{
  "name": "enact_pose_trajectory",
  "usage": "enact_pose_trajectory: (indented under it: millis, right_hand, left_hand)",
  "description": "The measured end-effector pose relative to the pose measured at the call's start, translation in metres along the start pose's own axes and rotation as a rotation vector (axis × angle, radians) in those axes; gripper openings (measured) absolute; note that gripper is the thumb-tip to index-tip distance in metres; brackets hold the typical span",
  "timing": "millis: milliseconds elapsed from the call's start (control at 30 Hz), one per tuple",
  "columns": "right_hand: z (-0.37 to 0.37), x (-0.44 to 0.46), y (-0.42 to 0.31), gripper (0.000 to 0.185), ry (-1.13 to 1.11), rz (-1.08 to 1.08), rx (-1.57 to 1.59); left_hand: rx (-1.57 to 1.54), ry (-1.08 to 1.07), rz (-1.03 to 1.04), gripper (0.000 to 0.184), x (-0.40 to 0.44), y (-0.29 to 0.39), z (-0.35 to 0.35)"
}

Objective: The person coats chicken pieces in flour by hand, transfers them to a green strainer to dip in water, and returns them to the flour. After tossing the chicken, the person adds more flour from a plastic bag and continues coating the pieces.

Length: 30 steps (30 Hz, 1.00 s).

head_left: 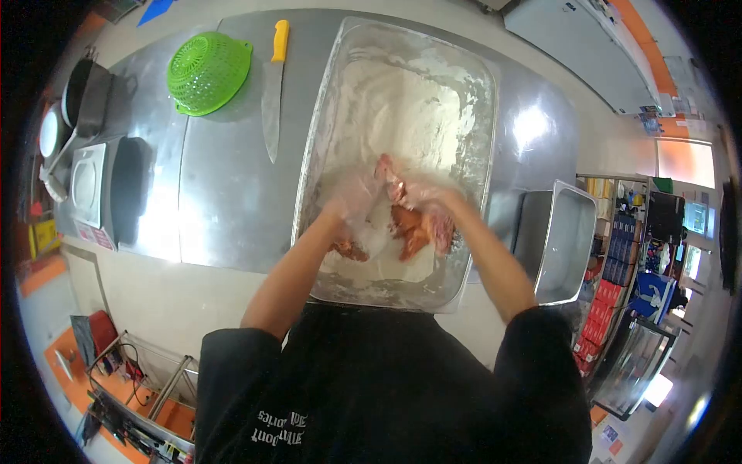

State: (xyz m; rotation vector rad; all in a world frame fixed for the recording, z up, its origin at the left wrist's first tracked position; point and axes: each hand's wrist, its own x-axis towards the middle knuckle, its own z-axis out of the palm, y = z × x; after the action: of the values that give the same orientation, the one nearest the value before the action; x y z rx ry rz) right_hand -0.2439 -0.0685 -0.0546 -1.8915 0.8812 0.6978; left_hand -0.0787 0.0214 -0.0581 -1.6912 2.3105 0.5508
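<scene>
A large metal tray (pixel 328 100) with white powder, like flour, over its bottom lies in front of me. My left hand (pixel 354 197) and my right hand (pixel 423 192), both in clear gloves, are inside it and blurred by motion. Between them is a piece of raw reddish meat (pixel 393 182), with the fingers of both hands at its sides. More reddish meat (pixel 413 232) lies in the powder below my right hand, and a smaller piece (pixel 349 249) shows under my left wrist. The finger positions of my left hand are smeared.
Left of the tray lies a knife (pixel 272 100) with a yellow handle, beside an upturned green colander (pixel 207 71). A kitchen scale (pixel 89 183) and pans (pixel 89 97) are at the far left. A deep metal container (pixel 568 243) stands at the right.
</scene>
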Motion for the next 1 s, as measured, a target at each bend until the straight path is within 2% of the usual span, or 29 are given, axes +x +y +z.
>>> enact_pose_trajectory:
  millis: [67, 133, 200, 233, 267, 300, 333, 367, 400, 433, 500, 567, 600, 667, 767, 800, 867, 900, 933, 1000]
  right_hand:
    - [0.020, -0.025, -0.029, 0.065, -0.017, 0.099, 0.242]
    - [0.036, -0.033, -0.038, 0.058, -0.026, 0.139, 0.732]
    - [0.071, -0.018, -0.021, 0.049, 0.010, 0.044, 1.497]
    - [0.051, -0.045, -0.037, 0.058, -0.019, -0.024, 1.435]
    - [0.045, -0.056, -0.036, 0.058, 0.133, 0.053, 1.252]
    - [0.037, -0.061, -0.031, 0.058, 0.281, 0.127, 1.059]
    - [0.030, -0.066, -0.028, 0.059, 0.301, 0.190, 0.867]
    - [0.022, -0.072, -0.026, 0.061, 0.312, 0.257, 0.677]
    - [0.012, -0.076, -0.027, 0.063, 0.204, 0.305, 0.494]
    - [0.016, -0.075, -0.026, 0.063, 0.147, 0.271, 0.295]
    - [0.035, -0.068, -0.021, 0.064, 0.102, 0.111, -0.122]
    - [0.041, -0.077, -0.044, 0.059, 0.009, 0.086, -0.255]
    - [0.043, -0.081, -0.055, 0.056, -0.036, 0.070, -0.321]
    - [0.083, -0.066, -0.020, 0.054, 0.043, 0.004, 0.036]
    - [0.144, -0.058, 0.006, 0.055, 0.215, -0.014, 0.843]
    - [0.148, -0.060, 0.009, 0.057, 0.271, 0.028, 1.063]
    - [0.152, -0.049, 0.007, 0.061, 0.348, 0.071, 1.485]
    - [0.156, -0.046, 0.004, 0.062, 0.383, 0.104, 1.586]
    - [0.159, -0.043, 0.001, 0.063, 0.423, 0.136, 1.687]
    - [0.137, -0.064, -0.010, 0.062, 0.546, 0.223, 1.669]
  left_hand:
    - [-0.240, 0.094, 0.026, 0.042, -0.013, 0.001, 0.010]
    - [-0.215, 0.054, 0.037, 0.039, -0.025, 0.011, -0.004]
    - [-0.254, 0.009, -0.011, 0.037, -0.035, 0.010, -0.016]
    - [-0.308, -0.018, -0.064, 0.036, -0.034, 0.003, -0.021]
    - [-0.360, -0.050, -0.116, 0.036, -0.035, -0.004, -0.021]
    - [-0.212, 0.115, -0.017, 0.035, -0.040, -0.013, -0.019]
    - [-0.065, 0.282, 0.081, 0.035, -0.045, -0.023, -0.016]
    - [0.029, 0.253, 0.118, 0.035, -0.047, -0.023, -0.011]
    - [0.122, 0.228, 0.158, 0.035, -0.049, -0.022, -0.007]
    - [0.168, 0.010, 0.133, 0.036, -0.046, -0.015, -0.003]
    - [0.160, -0.108, 0.014, 0.042, -0.050, -0.005, 0.031]
    - [0.062, 0.109, -0.149, 0.055, -0.063, 0.010, 0.095]
    - [-0.293, 0.005, -0.244, 0.049, -0.074, 0.010, 0.089]
    - [-1.010, -0.229, -0.367, 0.037, -0.080, 0.012, 0.064]
    - [-1.442, -0.241, -0.255, 0.038, -0.066, 0.006, 0.122]
    - [-1.576, -0.254, -0.242, 0.039, -0.067, 0.005, 0.119]
    - [-1.882, -0.293, -0.461, 0.044, -0.071, 0.000, 0.116]
    - [-2.051, -0.325, -0.703, 0.048, -0.079, 0.018, 0.055]
    - [-2.208, -0.350, -0.962, 0.053, -0.085, 0.025, 0.023]
    - [-2.374, -0.005, -0.563, 0.056, -0.085, 0.001, 0.071]
